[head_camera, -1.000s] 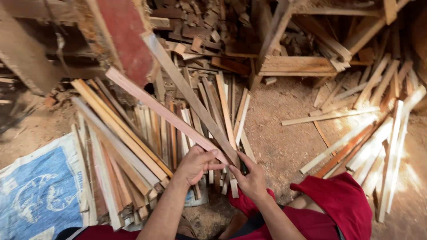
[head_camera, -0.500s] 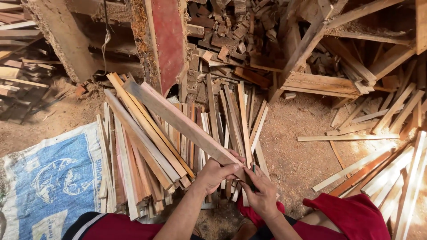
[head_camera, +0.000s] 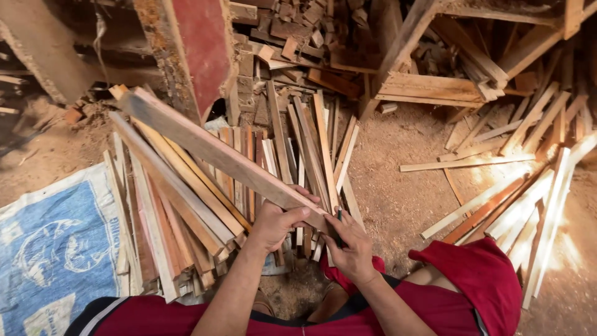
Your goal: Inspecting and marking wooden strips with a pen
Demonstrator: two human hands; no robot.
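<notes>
Slat (head_camera: 217, 152): a long, flat wooden strip, held at its near end over the stack and slanting up and away to the left, its far end in the air near the red post (head_camera: 202, 53).
Left hand (head_camera: 277, 221): clenched round the slat's near end, thumb on top and fingers wrapped beneath.
Right hand (head_camera: 351, 246): set against the very tip of the slat, just beside the left hand; a thin dark pencil-like thing is pinched between its fingers, though what it is cannot be told.
Stack (head_camera: 186, 230): many like slats, laid side by side below the hands, ends toward the person.
Sack (head_camera: 53, 246): a blue and white woven sheet, spread on the ground left of the stack.
Handling: the slat is judged light and stiff, since it is carried from one end without sagging; some flex along its length is to be expected, and rough sawn edges with splinters.
Hold: the near end is judged adequate for steadying; for lifting or turning, a grip nearer the middle would be better balanced.
Ground (head_camera: 398, 186): covered in sawdust, with loose slats strewn to the right.
</notes>
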